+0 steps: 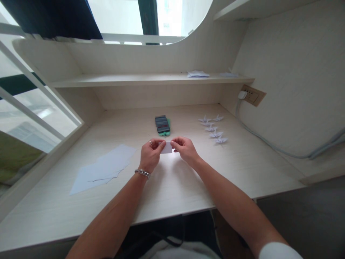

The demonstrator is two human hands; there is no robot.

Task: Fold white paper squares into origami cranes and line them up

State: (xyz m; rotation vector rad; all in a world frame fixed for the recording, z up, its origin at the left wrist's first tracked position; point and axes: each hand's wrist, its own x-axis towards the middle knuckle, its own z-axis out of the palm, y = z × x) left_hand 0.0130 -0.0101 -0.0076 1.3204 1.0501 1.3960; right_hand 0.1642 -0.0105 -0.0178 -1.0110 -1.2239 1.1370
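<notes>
Between my two hands is a small white piece of paper (166,148), held just above the desk near its middle. My left hand (151,154) pinches its left edge between thumb and fingers; a ring and a chain bracelet (142,173) are on that side. At the right edge, my right hand (185,148) grips the paper the same way. Just beyond the hands lies a phone (162,124) with a dark screen and green edging. Several folded white paper cranes (216,134) stand in a loose group to the right.
Overlapping white paper sheets (101,167) lie on the desk (172,194) at the left. A shelf (129,80) above the back holds a stack of folded paper (198,74). On the right wall a plug sits in a socket (253,95), its cable (266,143) running along the wall.
</notes>
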